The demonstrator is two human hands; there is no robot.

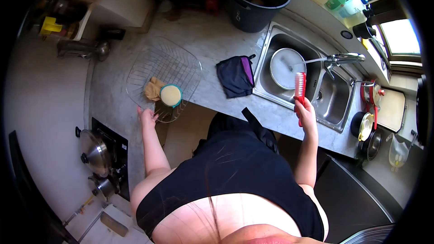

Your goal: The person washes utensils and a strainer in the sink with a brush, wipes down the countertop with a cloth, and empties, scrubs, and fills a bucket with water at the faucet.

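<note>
My right hand (307, 114) is closed round the handle of a red brush (300, 86) with pale bristles, held upright in front of the sink. My left hand (148, 116) has its fingers at the near rim of a wire dish rack (187, 65), which juts past the counter edge. In the rack sit a crumpled tan cloth (154, 88) and a round cream-coloured piece with a teal rim (171, 96). Water runs from the tap (346, 58) into a round pan (285, 68) of cloudy water in the left sink basin.
A dark pouch with purple lining (235, 77) lies between the rack and the steel sink (266, 91). Behind stands a black bucket (257, 11). Bottles (339, 0) line the window ledge. Pots (363, 124) sit right of the sink; a lidded pan (96, 152) stands on the stove at left.
</note>
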